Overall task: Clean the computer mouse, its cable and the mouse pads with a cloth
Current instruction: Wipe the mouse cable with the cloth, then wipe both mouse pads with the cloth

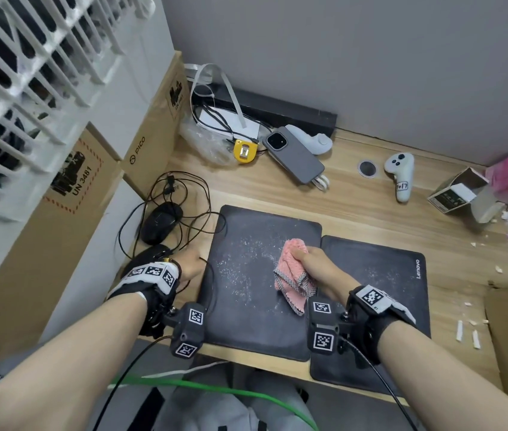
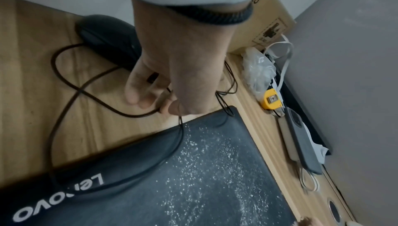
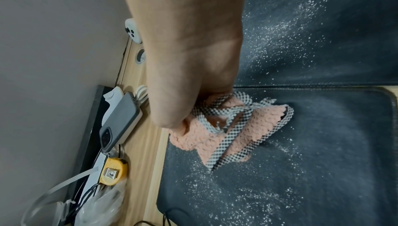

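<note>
Two dark mouse pads lie side by side on the wooden desk: the left pad (image 1: 252,275) (image 2: 204,178) (image 3: 280,187), dusted with white specks, and the right pad (image 1: 383,284) (image 3: 323,25) marked Lenovo. My right hand (image 1: 312,262) (image 3: 189,76) grips a bunched pink cloth (image 1: 291,269) (image 3: 226,132) and presses it on the left pad. My left hand (image 1: 189,262) (image 2: 172,79) sits beside the left pad's edge, its curled fingers pinching the thin black cable (image 1: 193,219) (image 2: 64,83). The black mouse (image 1: 161,222) (image 2: 107,39) lies just beyond that hand.
Cardboard boxes (image 1: 69,213) wall off the left side. At the back lie a grey phone (image 1: 296,154), a yellow tape measure (image 1: 245,150), a plastic bag (image 1: 206,141) and white controllers (image 1: 400,175). An open carton (image 1: 458,191) and white crumbs sit at the right.
</note>
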Action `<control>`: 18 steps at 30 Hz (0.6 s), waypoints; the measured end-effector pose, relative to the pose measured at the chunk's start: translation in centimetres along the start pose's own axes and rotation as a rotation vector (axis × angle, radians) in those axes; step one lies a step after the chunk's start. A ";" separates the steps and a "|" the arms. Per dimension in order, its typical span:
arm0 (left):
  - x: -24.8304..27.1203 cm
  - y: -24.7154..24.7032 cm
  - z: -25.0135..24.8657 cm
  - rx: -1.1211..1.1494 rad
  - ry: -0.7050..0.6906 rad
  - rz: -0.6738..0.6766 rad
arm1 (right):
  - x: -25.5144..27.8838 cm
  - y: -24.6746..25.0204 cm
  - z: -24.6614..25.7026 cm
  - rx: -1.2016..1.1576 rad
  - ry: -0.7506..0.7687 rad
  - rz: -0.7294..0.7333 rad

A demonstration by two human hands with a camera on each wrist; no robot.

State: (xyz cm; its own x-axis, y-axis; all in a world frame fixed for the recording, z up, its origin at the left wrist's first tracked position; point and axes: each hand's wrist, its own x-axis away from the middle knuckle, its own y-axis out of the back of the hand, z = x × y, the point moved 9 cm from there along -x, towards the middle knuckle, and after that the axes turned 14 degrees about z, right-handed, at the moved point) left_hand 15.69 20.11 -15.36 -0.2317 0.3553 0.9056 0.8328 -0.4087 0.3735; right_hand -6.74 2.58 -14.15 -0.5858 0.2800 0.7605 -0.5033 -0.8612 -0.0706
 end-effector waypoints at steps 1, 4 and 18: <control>0.1 0.4 0.2 -0.022 0.020 -0.048 | 0.0 0.0 -0.1 0.003 -0.002 0.002; 0.4 1.6 -0.3 -0.034 0.000 -0.206 | 0.0 -0.1 -0.4 -0.007 -0.002 0.009; 0.2 1.0 -2.0 -0.125 0.177 -0.150 | 2.7 3.3 -3.1 -0.052 -0.007 -0.058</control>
State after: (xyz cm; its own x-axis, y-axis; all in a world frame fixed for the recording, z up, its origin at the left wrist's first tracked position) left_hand 15.42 18.12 -14.39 -0.4418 0.2716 0.8550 0.7160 -0.4673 0.5185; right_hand -11.95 1.79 -14.32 -0.5507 0.3256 0.7685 -0.5688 -0.8203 -0.0600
